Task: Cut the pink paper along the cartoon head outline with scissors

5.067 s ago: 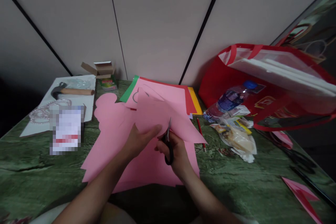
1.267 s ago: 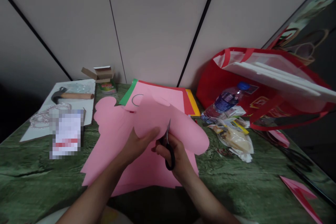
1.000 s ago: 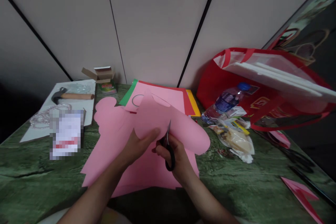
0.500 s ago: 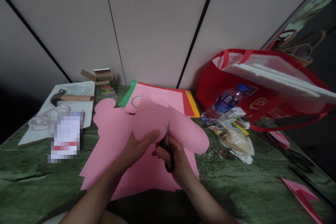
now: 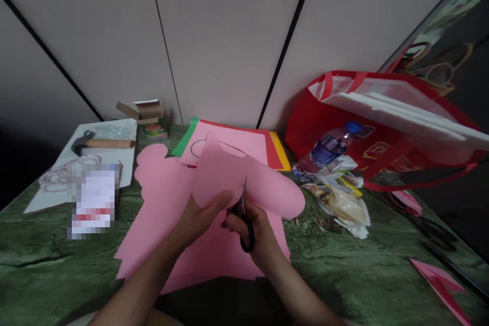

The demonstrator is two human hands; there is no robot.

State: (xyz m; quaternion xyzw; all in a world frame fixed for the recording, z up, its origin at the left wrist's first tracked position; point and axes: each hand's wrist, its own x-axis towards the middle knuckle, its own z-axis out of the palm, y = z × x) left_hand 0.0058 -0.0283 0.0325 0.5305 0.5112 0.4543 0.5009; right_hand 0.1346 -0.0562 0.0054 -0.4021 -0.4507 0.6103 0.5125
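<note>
My left hand (image 5: 202, 216) pinches a curved pink sheet of paper (image 5: 216, 178), thumb on top and the other fingers hidden beneath it. In my right hand (image 5: 255, 229) is a pair of scissors (image 5: 247, 234) with black handles, fingers wrapped round the loops. The blades point up and away from me, set at the edge of the paper beside my left thumb. The paper's rounded lobe spreads out to the right of the blades. Below both hands lie more pink sheets (image 5: 214, 260), some with rounded cut outlines at the left.
Back left, a hammer (image 5: 107, 143) and a bead string (image 5: 57, 175) lie on a white board (image 5: 126, 175), near an opened small box (image 5: 155, 130). Coloured sheets (image 5: 282, 150) lie behind. At right are a bottle (image 5: 324, 153), a red bag (image 5: 305, 122) and another pair of scissors (image 5: 431, 232).
The curved paper has tilted slightly, and its gap near the top looks wider. Both hands stay almost in place, still holding the paper and scissors. The view has shifted slightly.
</note>
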